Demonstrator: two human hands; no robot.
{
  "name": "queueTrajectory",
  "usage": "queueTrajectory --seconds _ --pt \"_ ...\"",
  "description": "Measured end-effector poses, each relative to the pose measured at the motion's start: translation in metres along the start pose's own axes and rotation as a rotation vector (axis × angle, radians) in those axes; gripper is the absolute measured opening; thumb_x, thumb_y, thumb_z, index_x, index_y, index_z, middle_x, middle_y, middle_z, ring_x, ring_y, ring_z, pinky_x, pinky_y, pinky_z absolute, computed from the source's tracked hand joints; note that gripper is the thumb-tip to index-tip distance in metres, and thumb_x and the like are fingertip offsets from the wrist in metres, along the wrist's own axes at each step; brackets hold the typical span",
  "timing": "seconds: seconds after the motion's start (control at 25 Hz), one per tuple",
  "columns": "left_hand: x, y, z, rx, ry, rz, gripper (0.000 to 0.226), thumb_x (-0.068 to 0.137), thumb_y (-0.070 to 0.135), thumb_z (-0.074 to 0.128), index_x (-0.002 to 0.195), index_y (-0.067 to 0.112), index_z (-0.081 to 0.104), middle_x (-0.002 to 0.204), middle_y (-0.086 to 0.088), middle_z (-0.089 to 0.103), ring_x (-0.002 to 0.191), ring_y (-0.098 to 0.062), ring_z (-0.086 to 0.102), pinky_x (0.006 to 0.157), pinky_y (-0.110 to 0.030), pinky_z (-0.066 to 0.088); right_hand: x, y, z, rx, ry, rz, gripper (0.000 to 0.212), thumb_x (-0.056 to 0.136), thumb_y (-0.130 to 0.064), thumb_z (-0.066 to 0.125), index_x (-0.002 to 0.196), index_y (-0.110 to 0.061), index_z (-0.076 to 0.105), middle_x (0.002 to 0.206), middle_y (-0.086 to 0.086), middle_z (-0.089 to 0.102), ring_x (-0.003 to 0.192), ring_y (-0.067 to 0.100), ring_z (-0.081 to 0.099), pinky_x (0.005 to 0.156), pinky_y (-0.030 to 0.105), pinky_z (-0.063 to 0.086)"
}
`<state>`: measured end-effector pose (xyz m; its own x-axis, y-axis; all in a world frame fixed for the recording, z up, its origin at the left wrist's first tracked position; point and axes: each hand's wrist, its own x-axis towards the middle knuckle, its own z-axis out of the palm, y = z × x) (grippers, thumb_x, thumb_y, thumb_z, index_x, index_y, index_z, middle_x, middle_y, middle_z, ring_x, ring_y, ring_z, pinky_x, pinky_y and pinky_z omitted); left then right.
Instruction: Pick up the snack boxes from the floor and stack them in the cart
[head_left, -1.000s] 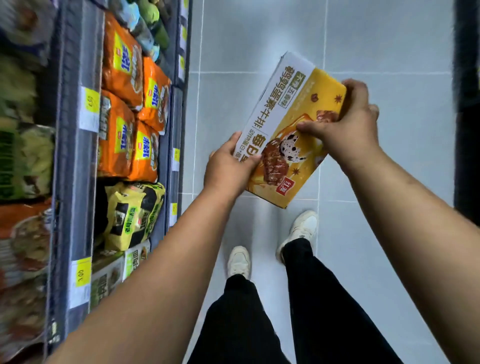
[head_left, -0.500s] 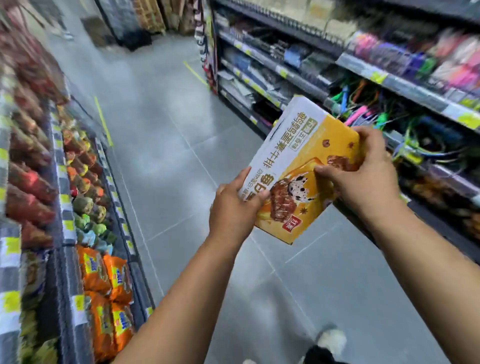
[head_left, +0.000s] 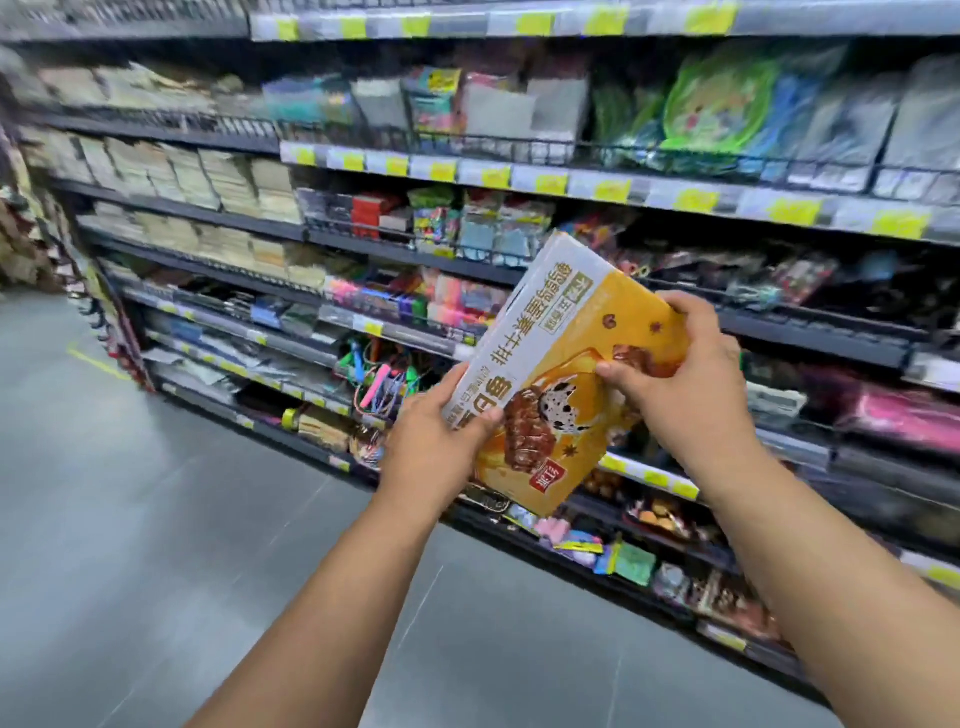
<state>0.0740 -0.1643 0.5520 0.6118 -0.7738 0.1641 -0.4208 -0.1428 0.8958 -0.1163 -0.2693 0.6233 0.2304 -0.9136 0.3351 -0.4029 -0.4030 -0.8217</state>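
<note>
Blur is smearing the store shelves (head_left: 519, 176), so their goods are hard to name. The left hand (head_left: 431, 457) is gripping the lower white edge of a yellow snack box (head_left: 561, 374), and the right hand (head_left: 680, 384) is pinching its upper corner, in the air before the shelves. The box is hiding the fingers behind it.
</note>
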Motion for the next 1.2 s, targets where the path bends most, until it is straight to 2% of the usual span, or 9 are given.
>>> queueTrajectory --seconds 0.12,0.24,0.4,0.48,0.76,0.88,0.96,1.12,1.2 --pt "0.004 0.079 0.081 -0.04 -0.112 0.104 0.058 0.077 0.049 0.071 0.132 0.047 0.051 0.112 0.013 0.064 0.096 0.0 0.059 0.086 -0.025 0.049 0.021 0.03 -0.109 -0.019 0.112 0.011 0.07 0.073 -0.03 0.082 0.129 -0.043 0.041 0.103 -0.009 0.041 0.085 0.009 0.05 0.069 0.016 0.04" --pt "-0.002 0.143 0.157 -0.137 -0.21 0.2 0.049 0.084 0.034 0.072 0.128 0.044 0.055 0.108 0.019 0.063 0.089 0.007 0.059 0.074 -0.02 0.048 0.035 0.06 -0.204 -0.067 0.19 0.028 0.068 0.074 -0.032 0.081 0.126 -0.048 0.04 0.114 0.0 0.045 0.082 -0.003 0.047 0.05 0.004 0.039" --pt "-0.003 0.225 0.24 -0.185 -0.364 0.297 0.038 0.086 0.027 0.071 0.106 0.055 0.053 0.086 0.032 0.067 0.078 0.011 0.062 0.065 -0.014 0.051 0.05 0.084 -0.315 -0.144 0.326 0.043 0.069 0.069 -0.036 0.084 0.121 -0.052 0.041 0.117 0.005 0.044 0.084 0.003 0.053 0.071 0.011 0.049" --pt "0.002 0.263 0.28 -0.209 -0.429 0.363 0.042 0.083 0.031 0.073 0.118 0.046 0.057 0.099 0.025 0.067 0.087 0.007 0.062 0.072 -0.018 0.053 0.053 0.096 -0.362 -0.195 0.409 0.065 0.068 0.068 -0.036 0.084 0.119 -0.053 0.042 0.114 0.006 0.047 0.083 0.003 0.053 0.069 0.006 0.043" --pt "0.019 0.358 0.417 -0.255 -0.693 0.571 0.054 0.073 0.052 0.075 0.124 0.045 0.058 0.114 0.011 0.065 0.101 -0.006 0.063 0.089 -0.038 0.053 0.055 0.135 -0.467 -0.32 0.778 0.175 0.065 0.066 -0.043 0.084 0.112 -0.057 0.04 0.117 0.005 0.047 0.091 0.02 0.059 0.08 0.034 0.052" --pt "0.014 0.39 0.481 -0.303 -0.829 0.646 0.053 0.07 0.055 0.073 0.121 0.045 0.061 0.111 0.011 0.067 0.102 -0.008 0.064 0.089 -0.043 0.053 0.047 0.153 -0.504 -0.365 0.925 0.25 0.065 0.069 -0.04 0.083 0.115 -0.055 0.04 0.117 0.003 0.045 0.09 0.014 0.058 0.072 0.019 0.045" --pt "0.003 0.41 0.515 -0.34 -0.913 0.686 0.045 0.077 0.038 0.076 0.12 0.038 0.063 0.109 0.015 0.068 0.101 -0.006 0.064 0.092 -0.042 0.052 0.037 0.16 -0.521 -0.401 1.007 0.296 0.064 0.071 -0.038 0.083 0.116 -0.053 0.04 0.116 0.002 0.045 0.083 0.006 0.056 0.064 0.012 0.04" --pt "-0.04 0.446 0.593 -0.373 -1.134 0.78 0.048 0.08 0.036 0.076 0.126 0.035 0.061 0.108 0.021 0.066 0.098 0.005 0.062 0.089 -0.031 0.052 0.001 0.187 -0.566 -0.49 1.198 0.41 0.068 0.066 -0.04 0.085 0.112 -0.057 0.038 0.117 0.006 0.053 0.087 0.015 0.06 0.078 0.033 0.054" --pt "-0.075 0.465 0.624 -0.393 -1.229 0.796 0.048 0.082 0.029 0.075 0.127 0.035 0.059 0.107 0.023 0.063 0.091 0.012 0.057 0.079 -0.018 0.049 -0.025 0.197 -0.591 -0.522 1.279 0.47 0.068 0.067 -0.039 0.085 0.11 -0.058 0.037 0.115 0.005 0.053 0.088 0.017 0.059 0.077 0.031 0.052"
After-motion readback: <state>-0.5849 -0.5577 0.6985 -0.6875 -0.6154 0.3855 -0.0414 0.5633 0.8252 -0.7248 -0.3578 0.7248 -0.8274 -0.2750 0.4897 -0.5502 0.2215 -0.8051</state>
